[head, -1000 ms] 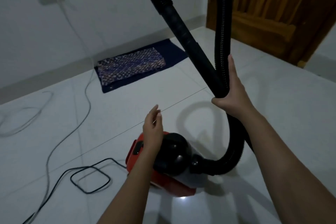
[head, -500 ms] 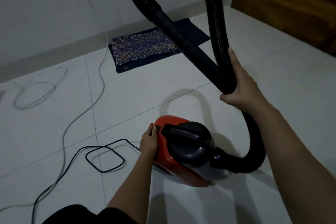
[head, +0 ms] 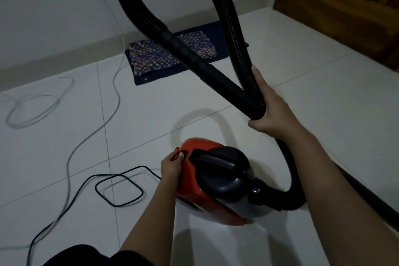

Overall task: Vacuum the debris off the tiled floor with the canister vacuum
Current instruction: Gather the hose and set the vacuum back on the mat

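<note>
A red canister vacuum (head: 194, 192) with a black dome and handle sits on the white tiled floor (head: 313, 93) below me. Its black ribbed hose (head: 235, 34) rises from the canister's right end, loops high overhead and comes back down as a smooth black tube. My right hand (head: 269, 108) is closed around both hose and tube where they meet. My left hand (head: 171, 165) rests on the canister's rear left end, fingertips on a dark button there. No debris is visible on the tiles.
A black power cord (head: 118, 190) loops on the floor left of the canister. A white cable (head: 90, 136) trails from the wall, with a coil (head: 32, 110) at far left. A patterned blue mat (head: 172, 54) lies by the wall. A wooden door (head: 345, 6) stands at right.
My left hand came down from above the canister to its rear end and now presses on the button. My view tilted down and closer. The right hand kept its grip on the hose.
</note>
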Tool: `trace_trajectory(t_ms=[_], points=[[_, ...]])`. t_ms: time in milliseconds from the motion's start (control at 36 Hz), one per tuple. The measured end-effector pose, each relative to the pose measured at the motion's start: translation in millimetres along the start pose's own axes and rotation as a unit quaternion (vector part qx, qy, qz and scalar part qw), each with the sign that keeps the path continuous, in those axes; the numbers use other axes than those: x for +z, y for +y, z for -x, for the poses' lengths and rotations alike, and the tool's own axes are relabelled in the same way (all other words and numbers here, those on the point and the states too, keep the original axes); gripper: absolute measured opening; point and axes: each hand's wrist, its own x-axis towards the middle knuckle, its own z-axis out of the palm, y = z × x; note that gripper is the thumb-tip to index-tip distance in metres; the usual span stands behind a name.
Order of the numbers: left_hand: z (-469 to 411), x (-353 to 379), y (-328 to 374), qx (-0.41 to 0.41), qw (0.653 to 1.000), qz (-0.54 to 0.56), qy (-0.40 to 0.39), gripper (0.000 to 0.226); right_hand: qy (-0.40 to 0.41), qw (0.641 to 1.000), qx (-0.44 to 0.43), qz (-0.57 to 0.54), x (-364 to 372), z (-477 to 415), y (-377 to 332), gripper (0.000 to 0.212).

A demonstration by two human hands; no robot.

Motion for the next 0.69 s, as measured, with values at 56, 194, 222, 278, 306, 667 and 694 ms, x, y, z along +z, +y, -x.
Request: trace_trajectory(t_ms=[56, 194, 222, 278, 306, 667, 694], points=[[1.4, -0.2, -1.3, 0.01, 1.0, -0.007, 0.003, 0.038, -0.006, 1.0, 0.002, 0.002, 1.2, 0.6, 0.7, 0.118], [4.2, -1.4, -1.8, 0.021, 1.0, -0.019, -0.01, 0.039, -0.011, 1.0, 0.007, 0.011, 2.4, 2.1, 3.2, 0.118], [4.8, -1.7, -1.6, 0.022, 0.999, -0.019, -0.013, 0.039, -0.013, 1.0, 0.009, 0.013, 2.5, 2.4, 3.9, 0.118], [5.8, -1.8, -0.9, 0.022, 0.999, -0.019, -0.023, 0.039, -0.018, 1.0, 0.012, 0.011, 2.3, 2.6, 4.9, 0.119], [6.0, -1.8, -0.7, 0.021, 0.999, -0.017, -0.028, 0.039, -0.019, 1.0, 0.014, 0.009, 1.9, 2.6, 5.5, 0.12], [4.2, -0.1, -2.1, 0.012, 0.999, -0.015, -0.028, 0.042, -0.008, 1.0, 0.027, -0.012, -5.9, 1.1, 12.0, 0.118], [4.5, 0.0, -2.3, 0.012, 0.999, -0.015, -0.03, 0.042, -0.009, 0.999, 0.028, -0.013, -6.1, 1.2, 12.4, 0.118]])
